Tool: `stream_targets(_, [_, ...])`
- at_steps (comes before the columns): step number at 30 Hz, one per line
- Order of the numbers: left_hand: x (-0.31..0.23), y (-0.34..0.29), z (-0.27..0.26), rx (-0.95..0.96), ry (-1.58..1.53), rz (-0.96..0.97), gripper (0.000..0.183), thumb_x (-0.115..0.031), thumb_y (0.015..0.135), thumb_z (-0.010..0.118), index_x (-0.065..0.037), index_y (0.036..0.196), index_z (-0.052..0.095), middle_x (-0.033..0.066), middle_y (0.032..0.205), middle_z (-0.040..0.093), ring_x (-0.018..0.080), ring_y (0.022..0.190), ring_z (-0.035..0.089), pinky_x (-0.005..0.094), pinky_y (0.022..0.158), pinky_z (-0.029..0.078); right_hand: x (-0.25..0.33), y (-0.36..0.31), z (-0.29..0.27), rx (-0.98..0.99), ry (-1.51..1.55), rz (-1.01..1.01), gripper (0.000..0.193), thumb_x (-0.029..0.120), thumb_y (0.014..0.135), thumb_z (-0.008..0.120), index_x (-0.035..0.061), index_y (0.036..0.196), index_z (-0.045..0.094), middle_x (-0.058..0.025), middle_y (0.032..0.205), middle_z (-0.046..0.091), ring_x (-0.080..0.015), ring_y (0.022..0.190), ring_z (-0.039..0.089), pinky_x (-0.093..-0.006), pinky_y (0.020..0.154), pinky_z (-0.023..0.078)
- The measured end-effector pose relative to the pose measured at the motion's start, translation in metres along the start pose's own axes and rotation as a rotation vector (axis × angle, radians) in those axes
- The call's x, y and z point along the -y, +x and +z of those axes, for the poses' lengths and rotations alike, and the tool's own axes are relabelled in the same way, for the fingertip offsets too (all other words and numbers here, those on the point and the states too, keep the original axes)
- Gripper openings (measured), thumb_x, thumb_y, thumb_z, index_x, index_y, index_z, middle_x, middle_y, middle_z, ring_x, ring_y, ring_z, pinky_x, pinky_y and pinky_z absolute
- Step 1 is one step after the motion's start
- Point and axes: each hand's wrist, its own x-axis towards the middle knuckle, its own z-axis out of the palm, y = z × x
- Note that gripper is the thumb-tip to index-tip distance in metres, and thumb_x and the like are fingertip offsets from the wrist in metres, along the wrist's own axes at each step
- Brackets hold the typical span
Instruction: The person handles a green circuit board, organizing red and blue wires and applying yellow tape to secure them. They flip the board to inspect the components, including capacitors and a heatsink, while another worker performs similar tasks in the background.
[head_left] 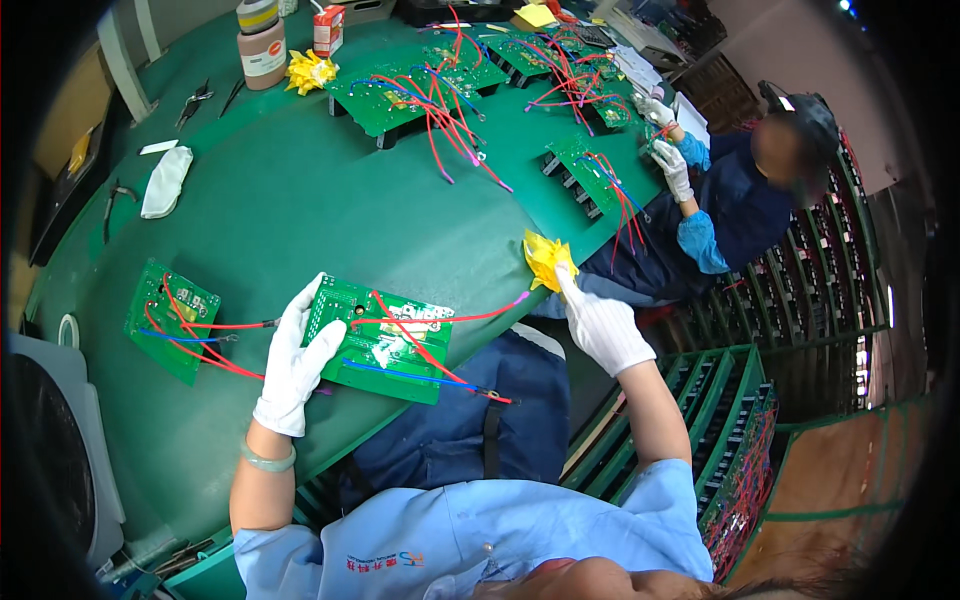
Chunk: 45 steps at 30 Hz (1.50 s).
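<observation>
My left hand (295,360), in a white glove, grips the left edge of a green circuit board (385,340) with red and blue wires, lying at the near edge of the green table (300,210). My right hand (600,325), also gloved, reaches to the table's right edge and pinches a bunch of yellow tape pieces (545,260). A second green circuit board (170,318) with red wires lies to the left of my left hand.
Several wired circuit boards (410,90) lie across the far table. A co-worker in blue with white gloves (672,165) handles a board (585,175) at the right. A brown jar (262,45), yellow tape wad (310,72), pliers (195,100) and white cloth (165,180) sit far left. Green racks (740,440) stand right.
</observation>
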Motion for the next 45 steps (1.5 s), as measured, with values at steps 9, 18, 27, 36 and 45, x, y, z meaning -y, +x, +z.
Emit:
stream_targets(9, [0.0,0.0,-0.001,0.029,-0.028,-0.018,0.064,-0.01,0.094,0.063,0.005,0.147,0.031,0.0102,0.129,0.055,0.0139,0.115,0.055,0.0289,0.101,0.043,-0.018,0.015,0.03,-0.476,0.915,0.487,0.045,0.022,0.085,0.075,-0.0003,0.123,0.064,-0.0083,0.097,0.067,-0.0132,0.083,0.061,-0.0256,0.078,0.049])
stream_targets(18, [-0.004,0.001,0.0,0.044,-0.042,-0.037,0.067,-0.012,0.093,0.065,0.004,0.148,0.03,0.0112,0.132,0.053,0.0152,0.118,0.053,0.03,0.103,0.042,0.019,0.051,0.034,-0.409,0.412,0.145,0.043,0.026,0.078,0.078,0.0134,0.117,0.065,-0.0106,0.099,0.068,-0.0303,0.087,0.067,-0.0363,0.076,0.054])
stream_targets(27, [-0.001,-0.002,0.0,0.041,-0.088,-0.046,0.067,-0.012,0.093,0.065,0.004,0.148,0.029,0.0124,0.133,0.053,0.0171,0.121,0.052,0.0313,0.104,0.041,-0.054,0.034,-0.001,-1.065,1.203,0.462,0.041,0.015,0.091,0.071,-0.0011,0.125,0.054,-0.0095,0.115,0.062,-0.0152,0.098,0.062,-0.0292,0.086,0.052])
stream_targets(36, [0.001,0.0,0.0,0.025,-0.065,-0.017,0.065,-0.006,0.094,0.062,0.006,0.148,0.027,0.0131,0.13,0.054,0.0153,0.116,0.055,0.0295,0.1,0.045,-0.012,0.063,0.046,-0.689,0.542,0.343,0.055,0.006,0.078,0.078,0.0125,0.13,0.061,-0.0086,0.103,0.067,-0.0208,0.093,0.066,-0.0298,0.083,0.053])
stream_targets(45, [-0.001,0.0,0.0,0.04,-0.062,-0.024,0.064,-0.004,0.095,0.06,0.006,0.148,0.027,0.0122,0.13,0.054,0.0146,0.116,0.055,0.0292,0.101,0.044,-0.019,0.092,0.032,-0.478,0.227,0.056,0.051,0.02,0.077,0.078,0.0176,0.125,0.062,-0.0063,0.091,0.065,-0.0251,0.081,0.066,-0.0326,0.07,0.053])
